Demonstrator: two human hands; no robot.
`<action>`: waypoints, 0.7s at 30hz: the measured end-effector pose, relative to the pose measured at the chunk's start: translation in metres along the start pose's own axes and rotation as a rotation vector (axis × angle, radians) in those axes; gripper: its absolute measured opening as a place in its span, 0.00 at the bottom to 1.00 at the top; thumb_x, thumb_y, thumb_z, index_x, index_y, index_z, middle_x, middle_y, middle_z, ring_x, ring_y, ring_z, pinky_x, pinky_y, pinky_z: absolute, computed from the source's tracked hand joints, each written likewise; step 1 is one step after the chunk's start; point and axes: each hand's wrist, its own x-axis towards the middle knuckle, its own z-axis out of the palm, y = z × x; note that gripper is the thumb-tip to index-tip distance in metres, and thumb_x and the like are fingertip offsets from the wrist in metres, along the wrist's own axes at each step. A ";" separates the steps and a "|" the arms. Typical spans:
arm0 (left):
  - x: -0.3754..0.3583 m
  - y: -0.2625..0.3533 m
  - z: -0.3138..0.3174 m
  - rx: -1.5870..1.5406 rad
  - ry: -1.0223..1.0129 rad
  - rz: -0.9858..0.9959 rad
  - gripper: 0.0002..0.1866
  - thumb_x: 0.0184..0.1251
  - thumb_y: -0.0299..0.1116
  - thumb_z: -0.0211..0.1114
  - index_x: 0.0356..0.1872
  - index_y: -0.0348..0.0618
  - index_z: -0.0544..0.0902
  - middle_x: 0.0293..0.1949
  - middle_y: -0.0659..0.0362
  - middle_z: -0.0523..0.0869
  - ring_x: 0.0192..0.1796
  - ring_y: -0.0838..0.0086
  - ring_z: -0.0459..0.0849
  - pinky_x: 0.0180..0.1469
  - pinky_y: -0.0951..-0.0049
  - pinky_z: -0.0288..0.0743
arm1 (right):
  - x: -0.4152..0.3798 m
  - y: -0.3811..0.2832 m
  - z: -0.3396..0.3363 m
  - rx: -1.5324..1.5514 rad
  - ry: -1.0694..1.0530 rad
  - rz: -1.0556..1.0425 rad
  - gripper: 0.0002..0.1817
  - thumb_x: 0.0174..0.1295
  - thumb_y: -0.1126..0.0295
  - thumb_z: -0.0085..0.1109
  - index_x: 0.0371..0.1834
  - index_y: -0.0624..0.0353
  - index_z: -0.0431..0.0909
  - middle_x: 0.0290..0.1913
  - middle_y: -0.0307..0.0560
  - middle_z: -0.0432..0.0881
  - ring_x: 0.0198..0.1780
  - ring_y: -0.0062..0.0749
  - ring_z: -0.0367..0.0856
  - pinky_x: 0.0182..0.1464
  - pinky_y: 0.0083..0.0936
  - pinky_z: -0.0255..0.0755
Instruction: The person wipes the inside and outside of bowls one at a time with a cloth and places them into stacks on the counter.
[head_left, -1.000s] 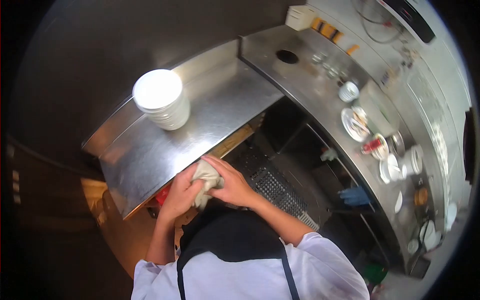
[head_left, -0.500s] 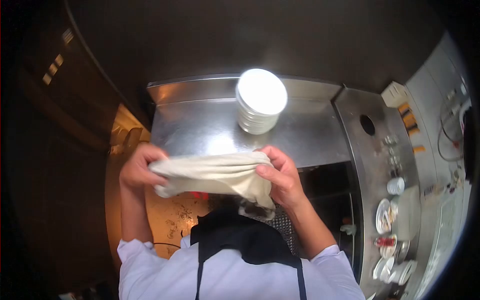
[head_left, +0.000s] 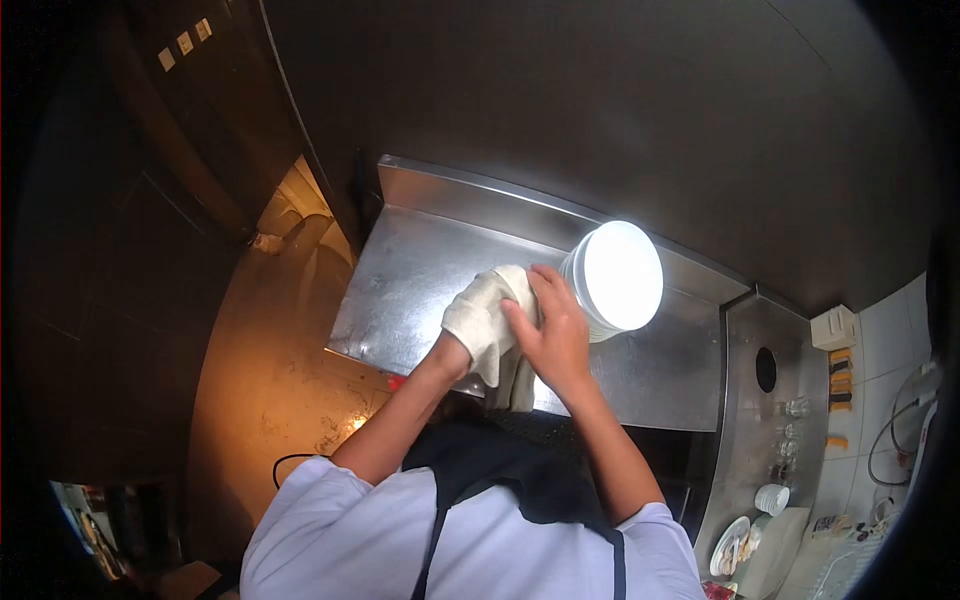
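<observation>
The brushed stainless-steel bench [head_left: 420, 280] with its raised back edge lies under and around both hands, its bare surface extending left of the fingers. Just right of the fingers, and beyond them toward the back edge, stands a stack of round white ceramic plates [head_left: 615, 275] on that bench (top plate glaring under the light). The crumpled cream cloth [head_left: 485, 318] is bunched between the two hands, above the bench's front part, with a tail hanging down toward the person's chest. The right hand [head_left: 552, 335] lies over the cloth's right side, its fingers [head_left: 545, 285] curled onto the fabric and close beside the plate stack; contact with the plates cannot be determined. The left hand [head_left: 462, 345] is almost wholly wrapped in the cloth, so its grip cannot be told.
</observation>
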 end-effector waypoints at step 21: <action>-0.031 0.083 -0.048 -0.636 0.160 0.498 0.31 0.83 0.54 0.47 0.73 0.41 0.70 0.68 0.51 0.79 0.69 0.60 0.78 0.73 0.57 0.72 | 0.086 -0.027 -0.005 1.235 -0.420 0.387 0.15 0.78 0.61 0.56 0.55 0.60 0.81 0.51 0.41 0.86 0.50 0.26 0.83 0.57 0.26 0.75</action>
